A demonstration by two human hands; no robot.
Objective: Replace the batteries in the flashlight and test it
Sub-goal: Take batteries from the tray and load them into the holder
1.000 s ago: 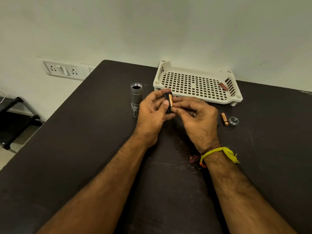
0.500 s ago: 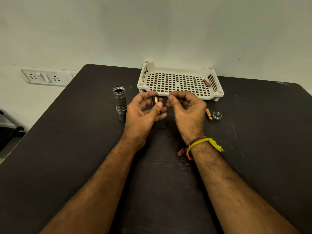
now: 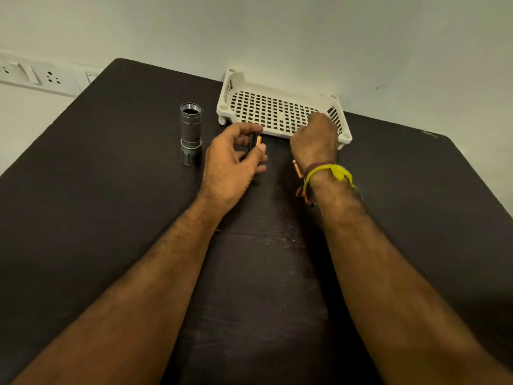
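Left hand (image 3: pixel 231 165): grip grasping a black battery holder (image 3: pixel 253 140) with a copper-coloured battery (image 3: pixel 258 140) seated in it, thumb on the near side, fingers curled over the far side, held just above the bench (image 3: pixel 111 218)
Right hand (image 3: pixel 315 138): reaches over the front rim of the white basket (image 3: pixel 277 112), knuckles toward the camera; fingers hidden, so whether the grip is clenched on anything I cannot tell
Flashlight body (image 3: pixel 190 133): grey tube standing upright on the bench, open threaded end up, left of the left hand and apart from it
Loose battery (image 3: pixel 297 168): lies on the bench just beside the right wrist
Wrist: yellow thread band (image 3: pixel 330 175) on the right arm
Wall: socket plate (image 3: pixel 30 75) at far left
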